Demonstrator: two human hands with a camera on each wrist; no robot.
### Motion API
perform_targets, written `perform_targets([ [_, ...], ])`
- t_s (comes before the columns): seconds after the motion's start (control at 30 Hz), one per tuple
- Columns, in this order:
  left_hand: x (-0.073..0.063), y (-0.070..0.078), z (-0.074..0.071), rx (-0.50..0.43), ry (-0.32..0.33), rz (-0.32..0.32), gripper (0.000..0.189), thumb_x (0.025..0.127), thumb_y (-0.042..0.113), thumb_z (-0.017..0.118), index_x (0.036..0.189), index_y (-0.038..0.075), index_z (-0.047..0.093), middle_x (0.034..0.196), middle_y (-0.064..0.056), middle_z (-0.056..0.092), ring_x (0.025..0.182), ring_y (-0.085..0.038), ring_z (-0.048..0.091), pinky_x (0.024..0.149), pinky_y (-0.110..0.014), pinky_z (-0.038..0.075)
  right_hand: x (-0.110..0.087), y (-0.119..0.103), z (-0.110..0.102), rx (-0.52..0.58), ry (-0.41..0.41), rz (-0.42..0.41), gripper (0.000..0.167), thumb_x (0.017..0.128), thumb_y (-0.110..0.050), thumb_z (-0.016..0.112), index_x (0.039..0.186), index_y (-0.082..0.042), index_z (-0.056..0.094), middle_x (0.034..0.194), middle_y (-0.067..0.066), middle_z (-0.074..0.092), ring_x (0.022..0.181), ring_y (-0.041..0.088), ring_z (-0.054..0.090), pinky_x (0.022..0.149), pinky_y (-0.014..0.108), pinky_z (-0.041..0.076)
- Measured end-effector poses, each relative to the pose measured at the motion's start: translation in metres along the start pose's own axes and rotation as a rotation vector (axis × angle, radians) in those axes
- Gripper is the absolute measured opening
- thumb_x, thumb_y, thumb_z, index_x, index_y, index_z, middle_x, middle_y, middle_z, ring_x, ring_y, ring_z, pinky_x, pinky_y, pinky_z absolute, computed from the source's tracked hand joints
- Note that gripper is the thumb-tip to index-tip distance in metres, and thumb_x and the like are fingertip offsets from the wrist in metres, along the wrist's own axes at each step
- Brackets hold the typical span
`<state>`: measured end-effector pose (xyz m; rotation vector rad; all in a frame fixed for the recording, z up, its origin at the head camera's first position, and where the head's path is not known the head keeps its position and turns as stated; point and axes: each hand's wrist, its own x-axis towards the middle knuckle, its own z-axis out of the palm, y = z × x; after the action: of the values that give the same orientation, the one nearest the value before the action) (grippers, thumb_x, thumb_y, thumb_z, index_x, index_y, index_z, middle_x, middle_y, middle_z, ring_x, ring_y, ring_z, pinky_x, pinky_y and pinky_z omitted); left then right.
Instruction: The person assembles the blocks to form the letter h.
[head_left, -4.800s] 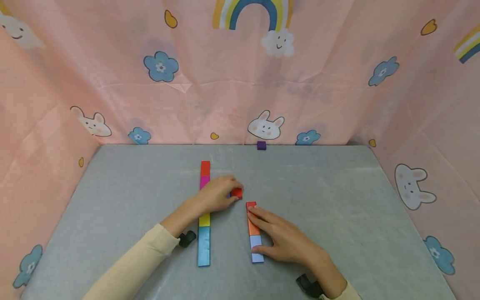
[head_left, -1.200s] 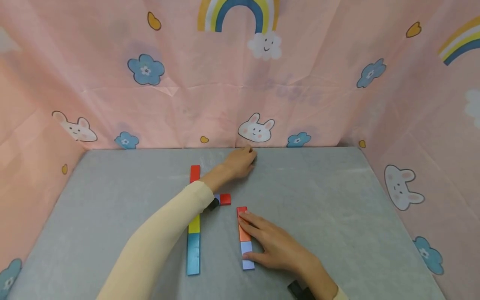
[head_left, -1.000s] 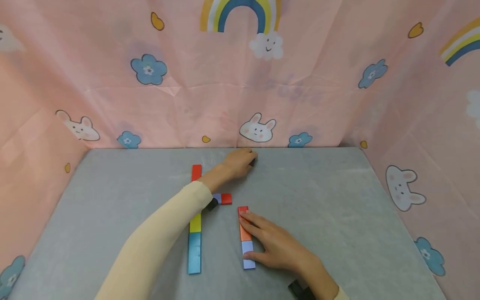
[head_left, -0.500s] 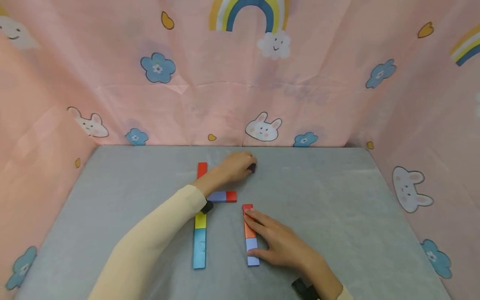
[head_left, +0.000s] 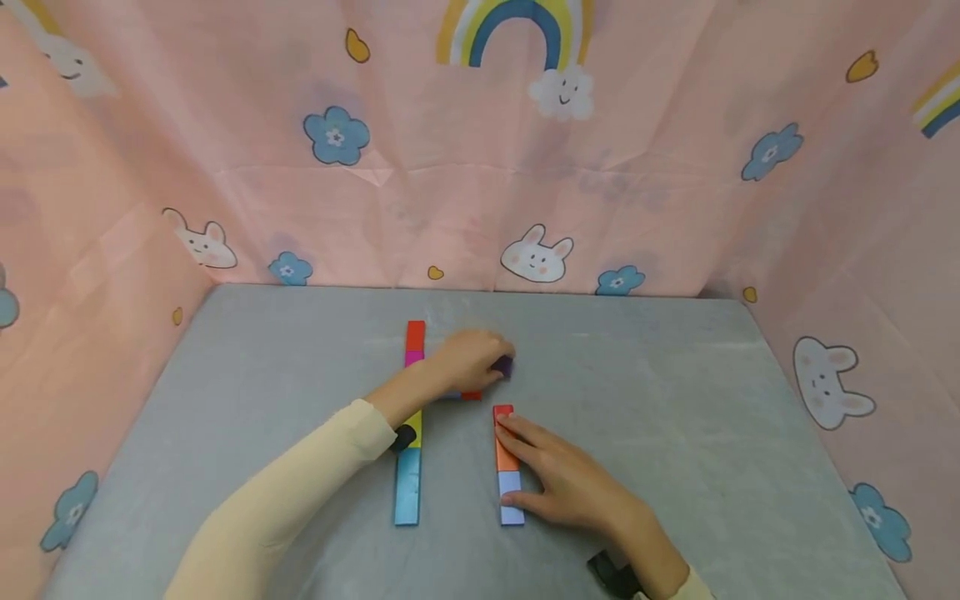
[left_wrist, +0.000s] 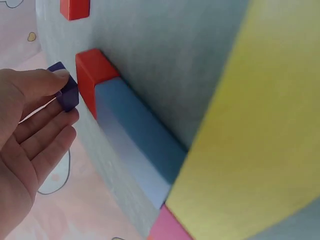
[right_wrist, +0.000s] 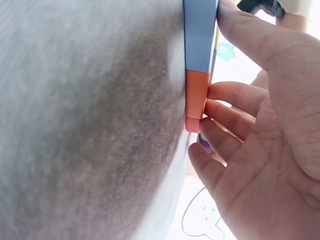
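Between thumb and fingers, my left hand point(head_left: 468, 358) pinches a small purple block point(head_left: 503, 367). In the left wrist view that purple block point(left_wrist: 69, 97) is beside the red block point(left_wrist: 95, 75) ending a short crossbar, whose lavender block point(left_wrist: 135, 135) meets a long column. The column shows red point(head_left: 416, 335), magenta point(head_left: 414, 357), yellow point(head_left: 416, 429) and light blue point(head_left: 407, 492) blocks; my left forearm hides its middle. My right hand point(head_left: 566, 475) rests with extended fingers along a separate row of red point(head_left: 503, 409), orange point(head_left: 506, 458) and lavender point(head_left: 511, 504) blocks.
Everything lies on a grey table point(head_left: 660, 400). A pink patterned cloth point(head_left: 645, 192) stands behind it and along both sides. Black wrist cameras point(head_left: 613, 575) sit at both cuffs.
My left hand left the crossbar's red block, reached to the table's back edge, took the purple block and brought it forward to near the crossbar. My right hand stayed on its row.
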<state>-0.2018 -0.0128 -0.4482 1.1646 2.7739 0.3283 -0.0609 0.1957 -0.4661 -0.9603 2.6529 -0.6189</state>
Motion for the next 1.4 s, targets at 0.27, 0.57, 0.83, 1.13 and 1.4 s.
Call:
perform_targets([
  [0.27,-0.01,0.013,0.007,-0.02,0.025,0.024,0.029,0.1,0.016,0.074,0.128,0.011,0.073,0.119,-0.005,0.077,0.105,-0.02,0.071,0.097,-0.034,0.063,-0.001,0.007,-0.003,-0.029,0.031,-0.01,0.085,0.094,-0.051,0.078,0.161,-0.01,0.046,0.172,0.006,0.038,0.155,0.03,0.046,0.121,0.053,0.047],
  [0.57,-0.018,0.015,0.014,0.018,-0.001,0.033,0.026,0.098,0.011,0.074,0.124,0.012,0.075,0.113,-0.003,0.077,0.1,-0.018,0.07,0.094,-0.033,0.062,0.001,0.005,-0.001,-0.017,0.037,-0.042,0.085,0.094,-0.048,0.078,0.161,-0.008,0.045,0.173,0.008,0.037,0.156,0.029,0.045,0.121,0.052,0.046],
  [0.83,-0.022,0.016,0.014,-0.028,-0.005,0.046,0.027,0.098,0.008,0.072,0.125,0.013,0.075,0.118,-0.003,0.077,0.104,-0.019,0.07,0.1,-0.035,0.062,0.001,0.005,-0.001,-0.022,0.046,-0.038,0.085,0.094,-0.049,0.078,0.161,-0.008,0.045,0.172,0.007,0.038,0.155,0.029,0.046,0.121,0.052,0.047],
  [1.13,-0.026,0.014,0.016,-0.069,0.012,0.067,0.03,0.099,0.006,0.069,0.128,0.011,0.074,0.123,-0.004,0.077,0.112,-0.021,0.072,0.105,-0.037,0.06,0.0,0.006,-0.003,-0.039,0.051,-0.034,0.085,0.095,-0.051,0.076,0.161,-0.008,0.045,0.172,0.007,0.038,0.155,0.03,0.045,0.121,0.053,0.047],
  [1.4,-0.031,0.011,0.02,-0.124,0.021,0.069,0.035,0.1,0.009,0.069,0.135,0.011,0.07,0.133,-0.004,0.074,0.124,-0.021,0.069,0.112,-0.038,0.057,0.0,0.006,-0.003,-0.035,0.074,-0.044,0.085,0.093,-0.046,0.081,0.159,-0.005,0.046,0.172,0.009,0.039,0.155,0.031,0.045,0.121,0.055,0.046],
])
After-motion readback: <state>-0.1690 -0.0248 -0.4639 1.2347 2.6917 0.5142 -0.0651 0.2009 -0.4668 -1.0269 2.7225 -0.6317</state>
